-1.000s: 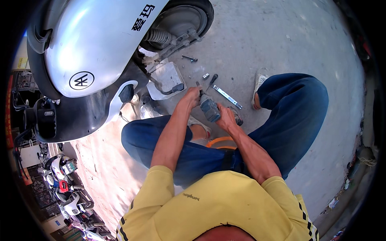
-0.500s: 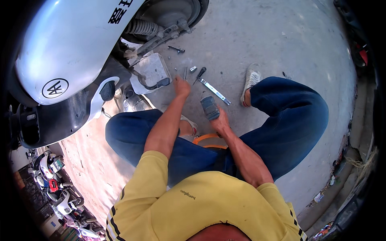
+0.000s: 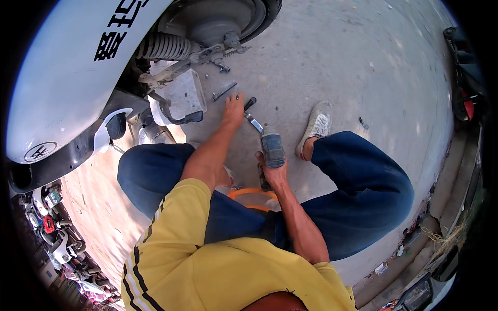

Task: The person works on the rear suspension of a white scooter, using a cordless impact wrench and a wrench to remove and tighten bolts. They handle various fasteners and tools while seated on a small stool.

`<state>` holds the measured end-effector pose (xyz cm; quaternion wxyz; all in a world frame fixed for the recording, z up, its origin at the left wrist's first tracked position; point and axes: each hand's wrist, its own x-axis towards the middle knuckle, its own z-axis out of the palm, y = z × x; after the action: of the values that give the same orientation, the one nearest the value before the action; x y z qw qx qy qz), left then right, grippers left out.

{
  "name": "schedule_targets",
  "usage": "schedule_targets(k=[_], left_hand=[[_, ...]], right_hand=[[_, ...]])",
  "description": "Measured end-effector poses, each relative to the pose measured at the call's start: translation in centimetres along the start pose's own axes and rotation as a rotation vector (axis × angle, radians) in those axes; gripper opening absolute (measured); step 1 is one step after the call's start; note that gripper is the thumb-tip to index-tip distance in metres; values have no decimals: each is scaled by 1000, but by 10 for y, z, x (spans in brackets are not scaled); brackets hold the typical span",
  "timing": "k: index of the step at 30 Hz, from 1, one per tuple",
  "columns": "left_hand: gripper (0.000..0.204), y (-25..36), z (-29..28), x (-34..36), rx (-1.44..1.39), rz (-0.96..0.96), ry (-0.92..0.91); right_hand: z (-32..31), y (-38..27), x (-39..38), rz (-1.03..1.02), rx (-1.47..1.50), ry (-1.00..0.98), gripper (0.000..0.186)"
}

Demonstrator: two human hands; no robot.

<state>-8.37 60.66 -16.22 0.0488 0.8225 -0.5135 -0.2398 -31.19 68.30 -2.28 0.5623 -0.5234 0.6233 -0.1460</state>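
Note:
My right hand grips a dark cordless power driver, its nose pointing away from me over the ground. My left hand is low among the loose tools, fingers bent together around something small and dark at the tips that I cannot make out. Beside those fingers lies a thin metal rod. On the other side are a black-handled tool and a silver bar-shaped tool, partly covered by the driver. A bolt-like part rests farther off, near the wheel.
A white scooter fills the upper left, with its rear wheel, shock spring and pedal showing. A pale block sits under it. An orange ring-shaped thing is between my legs. Parked scooters stand at lower left.
The view has shifted, with the scooter sliding left. My left hand has moved over the tools, and the small silver socket no longer shows. My right hand has turned the driver more upright.

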Motion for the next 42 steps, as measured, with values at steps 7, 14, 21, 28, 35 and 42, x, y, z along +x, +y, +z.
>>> schedule_targets(k=[7, 14, 21, 28, 35, 42], left_hand=[[28, -23, 7, -2, -393, 43, 127], [23, 26, -142, -16, -1229, 31, -338], [33, 39, -214, -74, -996, 135, -258], [41, 38, -278, -123, -597, 425, -349], [46, 37, -257, -142, -1318, -15, -203], [43, 76, -248, -117, -1802, -157, -228]], right_hand=[[-13, -30, 16, 0, -59, 62, 33], [-11, -62, 33, -194, 361, -37, 25], [9, -72, 10, -388, 264, -236, 28], [5, -82, -10, -466, 211, -329, 32], [8, -87, -12, -744, 59, -233, 32], [15, -99, 21, -677, 122, -73, 28]])
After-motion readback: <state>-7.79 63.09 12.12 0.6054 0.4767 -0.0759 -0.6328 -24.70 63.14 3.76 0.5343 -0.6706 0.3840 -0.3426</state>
